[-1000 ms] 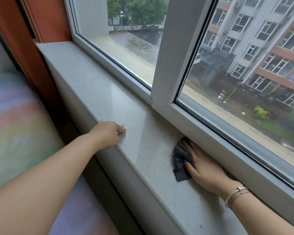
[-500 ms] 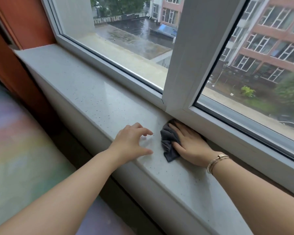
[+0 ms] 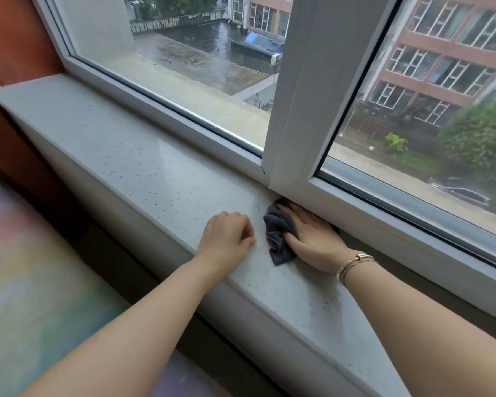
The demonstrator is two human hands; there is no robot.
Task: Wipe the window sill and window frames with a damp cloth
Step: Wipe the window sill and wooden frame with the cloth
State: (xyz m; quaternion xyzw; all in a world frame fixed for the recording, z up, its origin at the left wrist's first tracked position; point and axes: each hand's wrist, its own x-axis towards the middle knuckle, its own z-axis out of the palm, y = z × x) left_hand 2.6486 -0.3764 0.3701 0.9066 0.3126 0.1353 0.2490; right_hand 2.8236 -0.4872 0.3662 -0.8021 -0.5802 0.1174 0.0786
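Note:
A dark grey cloth (image 3: 278,233) lies crumpled on the pale speckled window sill (image 3: 132,167), right under the base of the white window frame (image 3: 295,116). My right hand (image 3: 312,239) presses flat on the cloth, fingers straight and pointing toward the frame's lower corner; a bracelet sits on that wrist. My left hand (image 3: 226,239) rests on the sill just left of the cloth, fingers loosely curled, holding nothing. Part of the cloth is hidden under my right palm.
The sill runs from the far left corner by an orange-brown wall panel (image 3: 15,35) to the lower right. The lower frame rail (image 3: 413,224) borders its far side. Below the sill's front edge is a blurred pastel surface (image 3: 26,282).
My right hand slid the cloth left along the sill beside the frame rail to under the upright post. My left hand moved right, close to the cloth, and its fingers curled.

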